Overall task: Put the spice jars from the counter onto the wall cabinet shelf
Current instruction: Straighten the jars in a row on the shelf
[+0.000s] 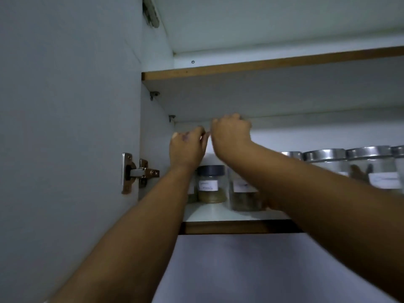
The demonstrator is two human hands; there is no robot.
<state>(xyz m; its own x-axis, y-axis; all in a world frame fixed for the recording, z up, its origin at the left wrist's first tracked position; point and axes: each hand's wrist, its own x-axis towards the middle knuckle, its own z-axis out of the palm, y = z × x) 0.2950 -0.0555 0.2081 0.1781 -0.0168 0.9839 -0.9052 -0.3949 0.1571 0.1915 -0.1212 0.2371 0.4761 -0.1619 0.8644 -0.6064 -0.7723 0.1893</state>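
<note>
I look up into the wall cabinet. My left hand (187,148) and my right hand (230,134) are raised side by side deep in the shelf space, just under the upper shelf board (262,95). I see only their backs, with the fingers curled away from me, so anything in them is hidden. Below the hands, a dark-lidded spice jar (211,185) with a white label stands on the shelf (229,227). A second labelled jar (243,194) stands beside it, partly covered by my right forearm.
Several silver-lidded glass jars (369,162) line the shelf to the right. The open cabinet door (65,127) fills the left, joined by a metal hinge (140,172). Another shelf edge (273,62) runs above.
</note>
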